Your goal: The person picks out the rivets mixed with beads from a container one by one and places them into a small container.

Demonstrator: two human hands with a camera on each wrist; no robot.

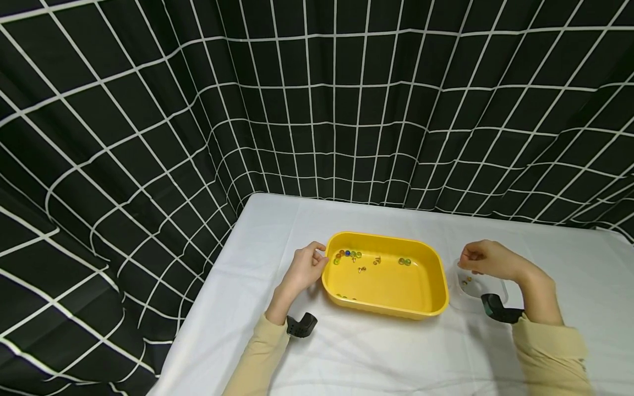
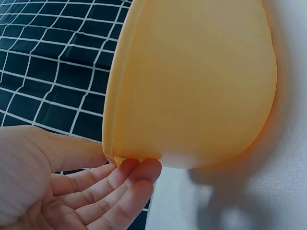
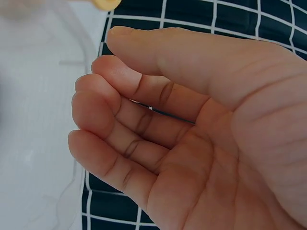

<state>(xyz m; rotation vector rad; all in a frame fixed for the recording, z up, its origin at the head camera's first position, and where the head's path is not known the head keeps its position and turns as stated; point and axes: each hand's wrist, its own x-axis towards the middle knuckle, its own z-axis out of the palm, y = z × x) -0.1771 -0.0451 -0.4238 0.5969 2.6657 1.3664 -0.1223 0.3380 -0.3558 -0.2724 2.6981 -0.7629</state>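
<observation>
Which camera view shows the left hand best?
The left wrist view: it shows the left hand close up, pinching the yellow tray at its edge. The head view shows it smaller, from above, at the tray's left end. The right wrist view does not show it.

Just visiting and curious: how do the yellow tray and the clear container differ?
The yellow tray is opaque; the clear container is see-through. The tray is larger, the container smaller. The left hand grips the tray; the right hand is over the container. Both hold small gold-coloured pieces.
</observation>
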